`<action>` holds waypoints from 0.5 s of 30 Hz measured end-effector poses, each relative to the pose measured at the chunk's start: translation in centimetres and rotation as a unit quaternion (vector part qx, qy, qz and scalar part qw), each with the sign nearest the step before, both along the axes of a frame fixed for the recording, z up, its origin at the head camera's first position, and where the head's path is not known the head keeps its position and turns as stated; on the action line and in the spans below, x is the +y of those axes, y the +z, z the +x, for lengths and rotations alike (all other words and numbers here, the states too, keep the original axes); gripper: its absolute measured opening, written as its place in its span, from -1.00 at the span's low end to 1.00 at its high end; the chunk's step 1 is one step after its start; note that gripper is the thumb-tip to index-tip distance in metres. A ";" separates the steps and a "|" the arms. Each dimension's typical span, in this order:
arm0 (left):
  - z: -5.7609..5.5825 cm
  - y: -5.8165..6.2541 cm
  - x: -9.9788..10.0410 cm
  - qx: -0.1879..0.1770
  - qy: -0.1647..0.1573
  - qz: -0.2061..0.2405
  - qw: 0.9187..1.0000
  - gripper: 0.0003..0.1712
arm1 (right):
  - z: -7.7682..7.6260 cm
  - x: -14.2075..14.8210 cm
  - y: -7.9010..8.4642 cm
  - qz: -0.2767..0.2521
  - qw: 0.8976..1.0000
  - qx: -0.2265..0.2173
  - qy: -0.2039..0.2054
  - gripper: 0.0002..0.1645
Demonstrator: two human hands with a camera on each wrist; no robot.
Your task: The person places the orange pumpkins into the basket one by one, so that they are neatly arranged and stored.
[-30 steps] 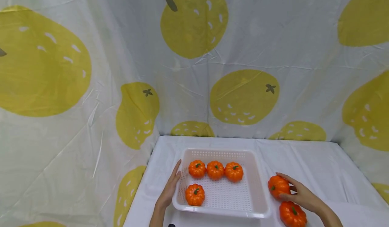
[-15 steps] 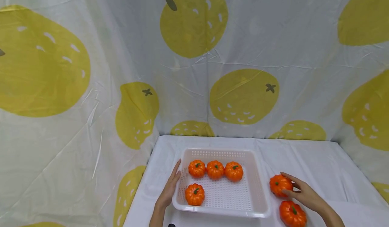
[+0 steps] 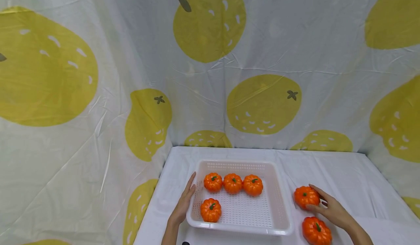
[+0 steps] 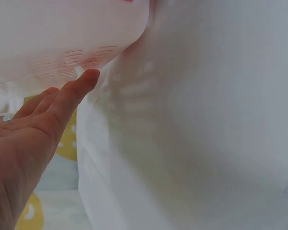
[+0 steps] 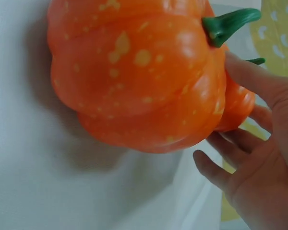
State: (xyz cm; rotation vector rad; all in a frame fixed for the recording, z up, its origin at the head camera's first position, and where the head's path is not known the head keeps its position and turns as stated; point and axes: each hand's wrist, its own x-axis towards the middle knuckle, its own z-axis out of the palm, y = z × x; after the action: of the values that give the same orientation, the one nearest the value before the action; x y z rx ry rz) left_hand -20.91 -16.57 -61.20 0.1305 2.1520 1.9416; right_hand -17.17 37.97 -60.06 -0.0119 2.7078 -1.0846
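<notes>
My left hand (image 3: 182, 205) is held along the left side of a white plastic basket (image 3: 287, 219), fingers straight. In the left wrist view, its fingertips are right at the slotted wall. Several small orange toy pumpkins lie in the basket, three in a row at the back and one pumpkin (image 3: 210, 210) at front left. Right of the basket, my right hand (image 3: 331, 210) holds another orange pumpkin (image 3: 304, 197) from its right side, thumb in front and fingers behind. Closer to me sits one more pumpkin (image 3: 316, 231), large in the right wrist view with its green stem (image 5: 230, 26).
A white cloth (image 3: 328, 168) covers the table. Curtains (image 3: 200, 102) printed with yellow fruit hang behind and on both sides. A small black round object (image 3: 185, 243) shows at the bottom edge, below the basket's front left corner.
The pumpkin at my right hand has moved slightly right and away from me, its stem turning upward. A gap has opened between it and the nearer pumpkin. My left hand has not moved.
</notes>
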 end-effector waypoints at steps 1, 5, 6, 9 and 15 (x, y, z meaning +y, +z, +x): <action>0.0 0.0 0.0 0.000 0.000 0.000 1.000 -0.33 | -0.1 0.1 -0.1 -0.003 1.000 -0.008 -0.002 0.11; 0.0 0.0 0.0 0.002 0.000 0.000 1.000 -0.32 | -0.3 0.4 -0.6 -0.014 0.999 -0.044 -0.012 0.14; 0.0 0.0 0.0 0.003 -0.002 -0.001 1.000 -0.32 | -0.4 0.5 -0.8 -0.015 0.999 -0.048 -0.014 0.14; 0.1 0.1 0.0 0.004 -0.002 -0.001 1.000 -0.33 | -0.4 0.7 -1.2 -0.014 0.999 -0.047 -0.016 0.16; 0.1 0.2 0.0 0.005 -0.003 0.005 1.000 -0.34 | -0.3 0.8 -1.2 -0.017 0.999 -0.030 -0.016 0.19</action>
State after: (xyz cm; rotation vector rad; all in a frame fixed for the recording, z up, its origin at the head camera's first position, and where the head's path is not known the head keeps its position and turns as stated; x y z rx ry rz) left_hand -20.83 -16.56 -61.02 0.1488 2.1470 1.9520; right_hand -17.43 38.79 -61.30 0.0565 2.6436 -1.1223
